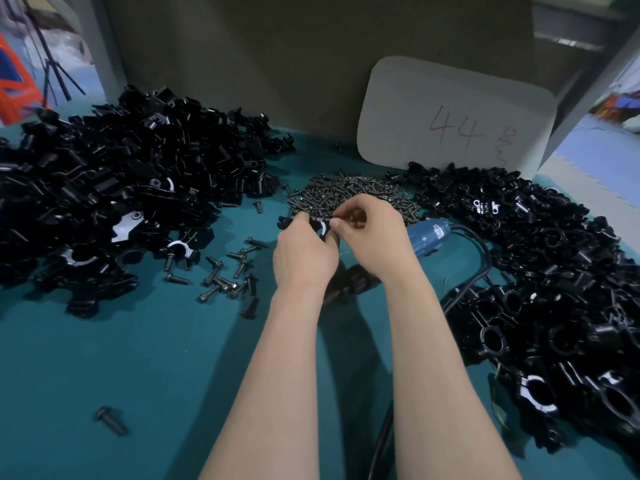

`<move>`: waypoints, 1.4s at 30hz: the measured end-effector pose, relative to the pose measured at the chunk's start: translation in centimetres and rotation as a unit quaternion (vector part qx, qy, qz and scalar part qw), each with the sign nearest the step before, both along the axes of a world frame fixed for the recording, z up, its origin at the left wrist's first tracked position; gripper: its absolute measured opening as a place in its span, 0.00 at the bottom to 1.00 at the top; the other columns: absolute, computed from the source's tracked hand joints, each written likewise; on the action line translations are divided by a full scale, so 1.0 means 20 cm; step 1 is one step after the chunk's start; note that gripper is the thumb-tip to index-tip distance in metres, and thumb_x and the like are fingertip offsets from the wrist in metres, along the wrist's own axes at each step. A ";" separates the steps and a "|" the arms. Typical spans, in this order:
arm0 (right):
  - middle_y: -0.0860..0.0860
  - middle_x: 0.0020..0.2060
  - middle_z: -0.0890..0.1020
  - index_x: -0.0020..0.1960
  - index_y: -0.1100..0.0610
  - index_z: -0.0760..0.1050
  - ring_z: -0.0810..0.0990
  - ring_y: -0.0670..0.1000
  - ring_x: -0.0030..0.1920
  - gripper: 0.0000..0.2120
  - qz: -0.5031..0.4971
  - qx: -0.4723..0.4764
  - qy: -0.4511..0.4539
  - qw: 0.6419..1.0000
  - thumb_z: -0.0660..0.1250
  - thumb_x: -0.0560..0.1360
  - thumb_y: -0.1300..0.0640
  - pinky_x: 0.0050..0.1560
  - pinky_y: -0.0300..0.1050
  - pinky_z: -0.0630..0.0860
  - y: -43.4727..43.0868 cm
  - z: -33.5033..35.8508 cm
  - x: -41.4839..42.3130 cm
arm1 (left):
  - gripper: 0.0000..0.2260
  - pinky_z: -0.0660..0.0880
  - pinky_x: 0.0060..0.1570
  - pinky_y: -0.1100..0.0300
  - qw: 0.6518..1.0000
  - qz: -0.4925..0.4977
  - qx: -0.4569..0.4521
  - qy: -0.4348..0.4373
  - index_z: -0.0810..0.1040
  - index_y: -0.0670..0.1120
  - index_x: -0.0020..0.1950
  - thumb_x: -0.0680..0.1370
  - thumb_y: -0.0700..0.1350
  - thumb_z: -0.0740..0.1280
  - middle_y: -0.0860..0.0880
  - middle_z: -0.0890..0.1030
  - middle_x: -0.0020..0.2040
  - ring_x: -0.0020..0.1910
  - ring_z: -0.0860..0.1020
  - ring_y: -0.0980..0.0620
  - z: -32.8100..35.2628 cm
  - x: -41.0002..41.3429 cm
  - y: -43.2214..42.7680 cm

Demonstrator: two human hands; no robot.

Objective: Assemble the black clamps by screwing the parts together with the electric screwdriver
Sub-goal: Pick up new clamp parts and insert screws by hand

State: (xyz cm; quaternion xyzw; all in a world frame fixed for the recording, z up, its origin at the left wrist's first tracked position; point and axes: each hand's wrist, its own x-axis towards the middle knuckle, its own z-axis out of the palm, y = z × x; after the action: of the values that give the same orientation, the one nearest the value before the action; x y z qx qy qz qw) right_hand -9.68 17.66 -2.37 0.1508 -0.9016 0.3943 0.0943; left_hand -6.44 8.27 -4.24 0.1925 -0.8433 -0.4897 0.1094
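Teal counter (138,358), black parts everywhere. The left hand (304,251) grips one clamp (322,227) just in front of the screw heap (346,194). The right hand (374,230) has its fingers curled, thumb and forefinger pinching at the top of the clamp. It's probably a screw being started, but the fingertips hide it. The electric screwdriver (429,235) lies on the counter just right of the right hand, with nobody holding it. Its cord (481,268) loops back toward the person.

There's a pile of loose parts (121,188) on the left and a pile of clamps (554,271) on the right. Stray screws (228,275) are scattered near the left forearm.

Risks as I see them:
- The screw could start crooked. A hand-start with the hole unseen means cross-threading once the driver hits it.
- The screw could drop into the heap, or the two halves could slip apart, when the right hand lets go to fetch the driver.
- The cord runs under the right arm, so a reach could snag it and drag the driver into the right pile.
- Both piles crowd the work spot, so finished and unfinished parts could get mixed.
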 end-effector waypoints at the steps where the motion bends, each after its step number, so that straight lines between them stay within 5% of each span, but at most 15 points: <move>1: 0.43 0.36 0.76 0.45 0.51 0.75 0.72 0.39 0.36 0.03 0.002 -0.015 0.007 1.000 0.68 0.75 0.58 0.36 0.26 0.67 0.00 0.00 0.00 | 0.09 0.69 0.41 0.57 1.000 -0.007 0.026 0.000 0.73 0.46 0.50 0.79 0.51 0.64 0.50 0.76 0.43 0.43 0.74 0.46 0.00 0.00 0.00; 6: 0.42 0.36 0.77 0.40 0.49 0.74 0.74 0.39 0.36 0.10 0.034 -0.059 -0.018 0.998 0.69 0.73 0.63 0.38 0.27 0.70 0.01 0.01 0.01 | 0.07 0.78 0.44 0.54 0.991 -0.042 0.119 -0.039 0.75 0.49 0.43 0.78 0.51 0.66 0.49 0.79 0.41 0.46 0.80 0.43 0.02 -0.01 -0.04; 9: 0.42 0.37 0.79 0.40 0.49 0.75 0.76 0.42 0.39 0.10 0.052 -0.048 -0.032 0.997 0.68 0.73 0.63 0.43 0.30 0.73 0.00 0.02 0.00 | 0.09 0.71 0.36 0.58 0.997 -0.029 0.036 -0.062 0.75 0.46 0.49 0.78 0.52 0.65 0.48 0.79 0.46 0.43 0.77 0.46 0.03 -0.02 -0.05; 12: 0.45 0.39 0.80 0.47 0.52 0.77 0.79 0.46 0.42 0.01 0.019 -0.062 -0.058 0.996 0.67 0.76 0.55 0.46 0.37 0.75 -0.02 0.01 -0.01 | 0.09 0.68 0.40 0.58 0.999 0.020 -0.004 -0.034 0.72 0.47 0.52 0.79 0.51 0.66 0.49 0.79 0.49 0.43 0.72 0.48 0.02 0.00 -0.04; 14: 0.47 0.39 0.81 0.45 0.53 0.78 0.80 0.49 0.44 0.08 -0.016 -0.031 -0.060 0.998 0.65 0.78 0.50 0.44 0.41 0.74 -0.04 0.00 -0.01 | 0.09 0.69 0.41 0.56 0.999 0.030 -0.020 -0.019 0.70 0.46 0.51 0.79 0.50 0.66 0.46 0.80 0.50 0.43 0.75 0.45 0.01 0.01 -0.02; 19: 0.44 0.34 0.76 0.42 0.52 0.75 0.73 0.42 0.35 0.06 -0.031 0.018 -0.042 0.998 0.66 0.77 0.54 0.29 0.26 0.65 -0.05 0.00 -0.01 | 0.11 0.70 0.41 0.54 0.998 0.020 -0.052 -0.026 0.66 0.47 0.50 0.79 0.52 0.65 0.46 0.76 0.46 0.47 0.78 0.41 0.00 0.01 -0.01; 24: 0.41 0.34 0.73 0.45 0.53 0.75 0.71 0.38 0.33 0.04 -0.009 0.000 -0.029 1.000 0.67 0.75 0.61 0.33 0.22 0.65 -0.04 0.00 0.02 | 0.10 0.70 0.41 0.54 0.998 0.015 -0.053 -0.029 0.71 0.45 0.53 0.79 0.50 0.65 0.44 0.79 0.50 0.48 0.77 0.41 -0.01 0.00 0.00; 29: 0.41 0.35 0.73 0.48 0.53 0.74 0.70 0.38 0.34 0.02 -0.012 0.001 -0.019 1.000 0.65 0.77 0.60 0.35 0.22 0.65 -0.02 0.01 0.01 | 0.20 0.74 0.52 0.52 0.999 0.004 -0.005 -0.043 0.71 0.46 0.68 0.79 0.52 0.66 0.45 0.78 0.61 0.58 0.77 0.42 -0.01 0.00 -0.01; 34: 0.48 0.38 0.79 0.47 0.54 0.77 0.78 0.47 0.42 0.06 -0.021 0.028 -0.086 0.996 0.65 0.78 0.52 0.41 0.35 0.72 -0.02 0.01 -0.01 | 0.12 0.72 0.43 0.54 1.000 0.018 -0.016 -0.010 0.72 0.45 0.58 0.79 0.50 0.66 0.47 0.77 0.50 0.48 0.77 0.44 -0.01 0.00 0.00; 36: 0.45 0.35 0.75 0.47 0.54 0.77 0.73 0.42 0.36 0.03 -0.029 0.049 -0.060 0.997 0.66 0.77 0.55 0.33 0.26 0.67 -0.03 0.02 0.00 | 0.10 0.71 0.41 0.55 0.999 0.017 -0.027 -0.008 0.71 0.45 0.54 0.79 0.50 0.65 0.48 0.75 0.46 0.45 0.76 0.43 -0.01 0.00 0.01; 39: 0.44 0.33 0.73 0.43 0.52 0.74 0.70 0.41 0.33 0.06 -0.002 0.039 -0.022 0.999 0.67 0.75 0.62 0.34 0.23 0.66 -0.03 0.04 0.01 | 0.11 0.71 0.42 0.55 0.999 0.017 -0.027 -0.016 0.72 0.46 0.55 0.78 0.50 0.66 0.48 0.75 0.45 0.44 0.74 0.45 -0.02 0.00 -0.01; 42: 0.43 0.34 0.75 0.41 0.51 0.74 0.70 0.40 0.32 0.08 -0.035 -0.038 -0.010 0.999 0.67 0.75 0.62 0.34 0.23 0.66 -0.02 0.06 0.01 | 0.09 0.77 0.51 0.53 0.993 0.052 0.097 0.042 0.75 0.47 0.53 0.78 0.50 0.67 0.48 0.81 0.50 0.47 0.80 0.44 -0.02 -0.01 -0.04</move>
State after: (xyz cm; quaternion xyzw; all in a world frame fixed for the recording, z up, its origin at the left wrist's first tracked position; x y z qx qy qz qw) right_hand -9.46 17.36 -1.17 0.1111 -0.8917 0.4261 0.1048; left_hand -6.60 7.43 -4.57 0.2249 -0.7753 -0.5704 0.1512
